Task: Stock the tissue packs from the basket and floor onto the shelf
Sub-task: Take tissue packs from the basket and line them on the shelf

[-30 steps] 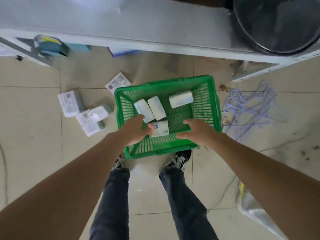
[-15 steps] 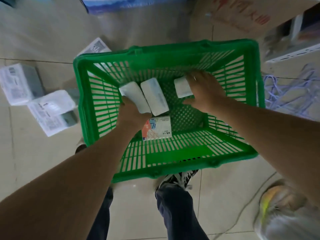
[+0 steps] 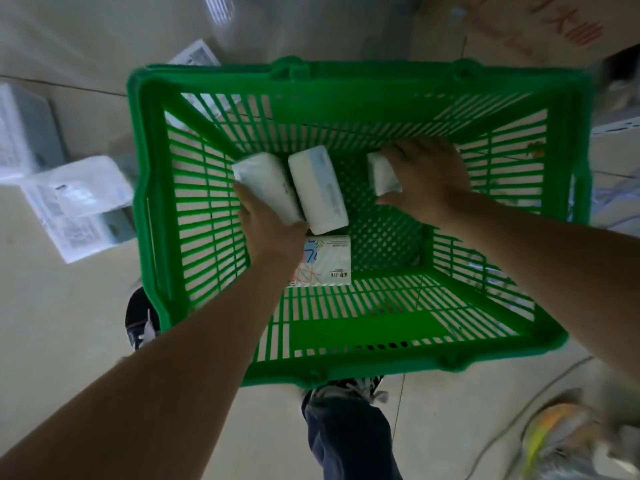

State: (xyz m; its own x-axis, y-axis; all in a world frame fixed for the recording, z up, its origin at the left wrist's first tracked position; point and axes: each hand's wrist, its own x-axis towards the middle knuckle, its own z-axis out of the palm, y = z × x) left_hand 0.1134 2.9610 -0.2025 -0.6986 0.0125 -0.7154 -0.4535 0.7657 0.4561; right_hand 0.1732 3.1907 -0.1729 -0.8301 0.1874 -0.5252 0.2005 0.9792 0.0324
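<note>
A green slatted basket (image 3: 194,237) stands on the tiled floor under me. Inside, my left hand (image 3: 268,226) closes around a white tissue pack (image 3: 265,183) at the left. A second white pack (image 3: 318,188) lies loose right beside it. My right hand (image 3: 427,176) covers and grips a third white pack (image 3: 381,174) toward the far right; most of that pack is hidden. A pack with a coloured print (image 3: 327,261) rests flat on the basket bottom, partly under my left wrist. The shelf is out of view.
More wrapped tissue packs lie on the floor left of the basket: (image 3: 74,209), (image 3: 27,133) and one behind it (image 3: 197,55). A cardboard box (image 3: 519,26) sits at the top right. A crumpled bag (image 3: 568,441) lies at the bottom right. My shoes (image 3: 140,323) stand by the basket's near edge.
I have bent closer, so the basket fills more of the view. Both hands went from the near rim down into the basket and closed on packs.
</note>
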